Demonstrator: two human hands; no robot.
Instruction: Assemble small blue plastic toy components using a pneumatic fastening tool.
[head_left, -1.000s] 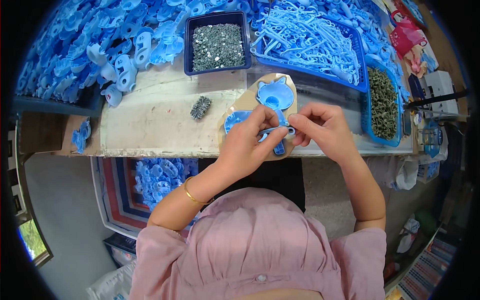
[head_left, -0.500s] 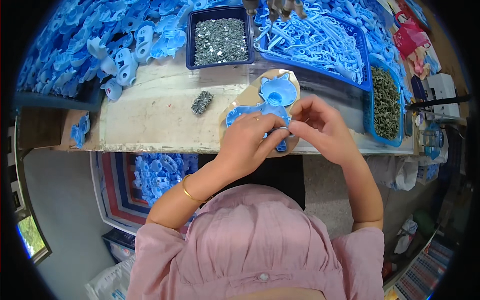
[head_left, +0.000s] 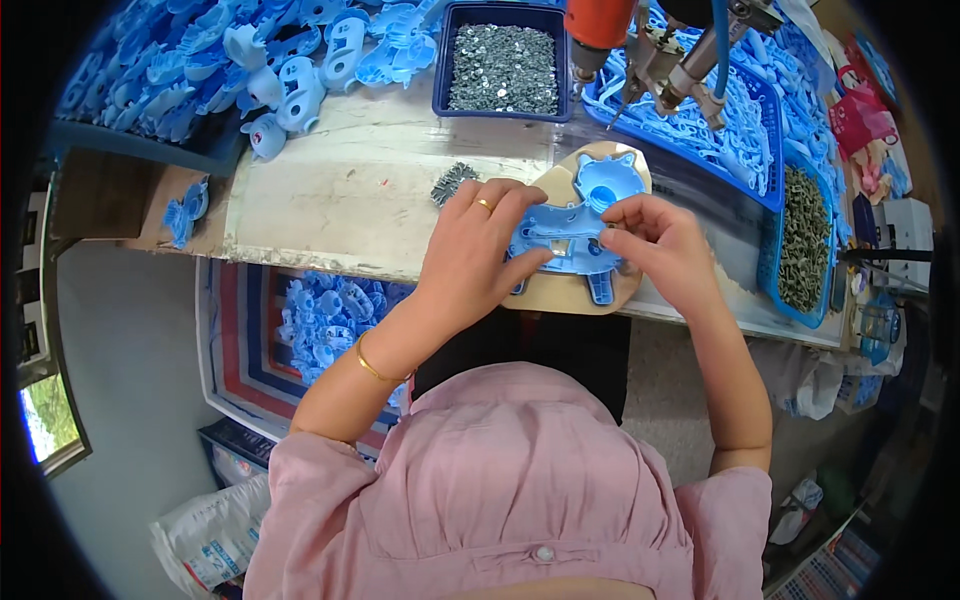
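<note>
A light blue plastic cat-shaped shell (head_left: 600,262) lies hollow side up on a tan board (head_left: 560,293) at the table's front edge. My left hand (head_left: 470,240) is at its left side, fingers apart, the thumb reaching over the shell's edge. Beyond that hand, and partly behind its fingers, is a small heap of metal pieces (head_left: 453,182). My right hand (head_left: 662,243) bends over the shell's right side, thumb and forefinger pinched together near the middle. Whatever sits between those fingertips is too small or hidden to name.
Above the board hangs a screwdriving machine (head_left: 665,70) with an orange part. A dark blue tray (head_left: 505,116) holds small metal discs. Blue baskets hold long blue parts (head_left: 740,115) and screws (head_left: 803,240). Blue shells (head_left: 190,80) pile up at the left.
My left hand has moved off the shell's middle toward its left side, its fingers spreading. My right hand stays pinched near the shell. The view has shifted, showing more of the machine.
</note>
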